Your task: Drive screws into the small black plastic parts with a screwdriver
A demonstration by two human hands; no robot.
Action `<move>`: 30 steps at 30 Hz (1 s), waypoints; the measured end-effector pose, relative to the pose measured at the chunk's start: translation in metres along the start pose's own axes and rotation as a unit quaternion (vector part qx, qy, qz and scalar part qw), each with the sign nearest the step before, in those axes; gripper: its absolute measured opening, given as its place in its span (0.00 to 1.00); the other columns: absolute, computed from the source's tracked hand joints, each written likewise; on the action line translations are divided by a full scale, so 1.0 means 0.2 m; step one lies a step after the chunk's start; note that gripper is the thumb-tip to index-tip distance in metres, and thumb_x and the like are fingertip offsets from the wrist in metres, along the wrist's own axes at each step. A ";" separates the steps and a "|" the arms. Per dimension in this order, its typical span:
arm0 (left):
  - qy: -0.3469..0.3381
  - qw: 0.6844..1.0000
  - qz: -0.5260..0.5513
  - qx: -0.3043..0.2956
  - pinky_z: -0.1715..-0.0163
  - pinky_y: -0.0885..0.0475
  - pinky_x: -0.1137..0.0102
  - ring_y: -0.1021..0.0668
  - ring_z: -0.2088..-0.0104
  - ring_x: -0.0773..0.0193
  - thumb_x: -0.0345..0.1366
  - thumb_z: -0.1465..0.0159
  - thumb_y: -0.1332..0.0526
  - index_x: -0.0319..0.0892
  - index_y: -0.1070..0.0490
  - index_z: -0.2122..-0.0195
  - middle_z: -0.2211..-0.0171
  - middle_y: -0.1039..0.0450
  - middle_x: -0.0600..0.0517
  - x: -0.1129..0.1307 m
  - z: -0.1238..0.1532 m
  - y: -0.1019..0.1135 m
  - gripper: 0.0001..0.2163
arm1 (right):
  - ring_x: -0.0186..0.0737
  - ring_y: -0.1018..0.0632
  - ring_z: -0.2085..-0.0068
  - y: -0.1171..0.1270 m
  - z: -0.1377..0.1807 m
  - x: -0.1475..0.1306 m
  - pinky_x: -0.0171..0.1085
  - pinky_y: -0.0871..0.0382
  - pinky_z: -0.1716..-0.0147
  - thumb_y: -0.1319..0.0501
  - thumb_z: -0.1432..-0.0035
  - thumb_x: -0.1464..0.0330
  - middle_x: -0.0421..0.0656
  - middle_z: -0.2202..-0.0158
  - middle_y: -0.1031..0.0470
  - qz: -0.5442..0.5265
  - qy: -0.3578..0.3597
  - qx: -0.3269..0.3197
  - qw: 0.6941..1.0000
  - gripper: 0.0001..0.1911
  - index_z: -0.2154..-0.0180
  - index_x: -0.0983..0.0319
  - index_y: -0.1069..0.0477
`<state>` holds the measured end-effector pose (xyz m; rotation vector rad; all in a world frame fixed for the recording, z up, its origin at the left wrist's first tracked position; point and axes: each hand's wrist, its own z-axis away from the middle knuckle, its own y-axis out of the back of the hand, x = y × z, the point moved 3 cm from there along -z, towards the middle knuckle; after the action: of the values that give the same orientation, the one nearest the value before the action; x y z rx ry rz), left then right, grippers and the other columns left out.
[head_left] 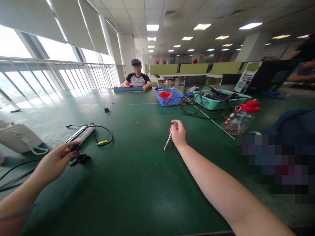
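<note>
My left hand (52,162) is at the left side of the green table (133,183), its fingers closed on a small dark part (75,148) whose kind I cannot make out. Just below those fingertips lie some small black pieces (83,158). Behind them rests a white power strip (86,132), with a black cable (112,133) bearing a yellow tag looped beside it. Near the middle of the table, my right hand (179,134) grips a slim screwdriver (168,141). Its tip points down and to the left, towards the tabletop.
A blue basket (169,100) and a teal basket (211,104) with tangled cables stand farther back. To the right is a red-lidded clear jar (240,121). A white device (22,137) sits at far left. Another person (137,78) sits across the table behind a blue tray (130,88).
</note>
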<state>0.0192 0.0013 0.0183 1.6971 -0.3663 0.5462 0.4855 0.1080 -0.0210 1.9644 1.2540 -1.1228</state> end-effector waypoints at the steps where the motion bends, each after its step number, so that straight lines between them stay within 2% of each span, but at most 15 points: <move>1: 0.029 0.998 0.058 -0.009 0.47 0.33 0.56 0.22 0.55 0.54 0.49 0.41 0.43 0.46 0.38 0.42 0.58 0.21 0.50 -0.02 0.00 0.00 0.26 | 0.33 0.31 0.80 0.00 0.00 0.00 0.32 0.36 0.79 0.46 0.44 0.65 0.33 0.81 0.34 0.001 0.001 0.001 1.000 0.09 0.61 0.60 0.33; 4: 0.070 0.972 0.224 -0.025 0.46 0.32 0.61 0.23 0.51 0.55 0.52 0.44 0.37 0.46 0.36 0.44 0.54 0.23 0.49 -0.05 0.01 -0.04 0.29 | 0.33 0.31 0.80 0.00 0.00 0.00 0.31 0.37 0.80 0.46 0.44 0.65 0.33 0.81 0.34 -0.001 0.000 -0.001 1.000 0.10 0.60 0.60 0.33; 6: 0.078 0.959 0.272 -0.005 0.48 0.30 0.61 0.23 0.51 0.54 0.54 0.45 0.38 0.45 0.34 0.47 0.54 0.24 0.48 -0.06 0.01 -0.07 0.28 | 0.33 0.31 0.80 0.00 0.01 0.00 0.31 0.37 0.80 0.46 0.44 0.66 0.33 0.81 0.34 -0.004 0.001 -0.002 1.000 0.09 0.60 0.60 0.33; 9: 0.067 0.978 0.193 0.040 0.49 0.30 0.58 0.23 0.53 0.53 0.53 0.45 0.39 0.45 0.31 0.52 0.58 0.22 0.50 -0.07 0.01 -0.07 0.23 | 0.33 0.31 0.80 0.00 0.01 -0.01 0.31 0.37 0.80 0.46 0.44 0.66 0.33 0.81 0.34 -0.008 0.008 -0.002 1.000 0.09 0.60 0.59 0.33; 11: 0.034 0.991 0.119 0.052 0.49 0.30 0.58 0.23 0.53 0.54 0.49 0.44 0.40 0.45 0.32 0.53 0.58 0.22 0.51 -0.06 0.02 -0.06 0.21 | 0.33 0.32 0.80 0.00 0.01 -0.01 0.31 0.37 0.80 0.46 0.44 0.66 0.33 0.81 0.34 -0.006 0.010 -0.003 1.000 0.09 0.60 0.59 0.33; 15: -0.042 0.998 0.044 0.020 0.48 0.31 0.62 0.24 0.50 0.56 0.47 0.42 0.45 0.46 0.34 0.49 0.53 0.23 0.51 -0.05 0.03 -0.06 0.20 | 0.33 0.32 0.80 0.00 0.01 0.00 0.31 0.37 0.80 0.46 0.44 0.66 0.33 0.81 0.34 -0.002 0.011 -0.005 1.000 0.09 0.60 0.59 0.33; 20: -0.062 0.996 -0.059 -0.013 0.51 0.30 0.65 0.22 0.54 0.55 0.51 0.41 0.48 0.48 0.31 0.48 0.55 0.22 0.52 -0.09 0.02 -0.08 0.23 | 0.33 0.32 0.81 -0.01 0.00 0.00 0.31 0.37 0.80 0.46 0.44 0.66 0.33 0.81 0.34 -0.005 0.009 -0.008 1.000 0.09 0.60 0.59 0.33; 23: -0.061 0.995 -0.079 -0.005 0.53 0.29 0.65 0.22 0.56 0.55 0.51 0.41 0.48 0.48 0.30 0.49 0.56 0.22 0.52 -0.11 0.01 -0.08 0.22 | 0.32 0.32 0.81 -0.01 0.00 0.01 0.31 0.37 0.80 0.46 0.43 0.66 0.33 0.81 0.34 -0.007 0.010 -0.012 1.000 0.09 0.60 0.59 0.34; 27: -0.048 0.997 -0.057 0.003 0.53 0.29 0.67 0.22 0.57 0.58 0.50 0.41 0.47 0.46 0.30 0.50 0.57 0.22 0.52 -0.15 -0.01 -0.05 0.22 | 0.32 0.32 0.81 -0.01 0.00 0.01 0.31 0.37 0.80 0.46 0.43 0.66 0.33 0.81 0.34 -0.005 0.012 -0.013 1.000 0.09 0.60 0.59 0.34; 30: -0.040 0.999 -0.034 -0.002 0.53 0.30 0.68 0.22 0.57 0.59 0.53 0.42 0.46 0.46 0.30 0.49 0.57 0.22 0.53 -0.19 -0.02 -0.04 0.24 | 0.32 0.33 0.81 -0.01 0.00 0.01 0.31 0.37 0.80 0.46 0.43 0.66 0.33 0.81 0.34 -0.005 0.012 -0.010 1.000 0.09 0.60 0.59 0.33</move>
<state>-0.0087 0.0046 -0.0087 1.7248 -0.3653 0.4284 0.4832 0.1101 -0.0239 1.9633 1.2840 -1.0913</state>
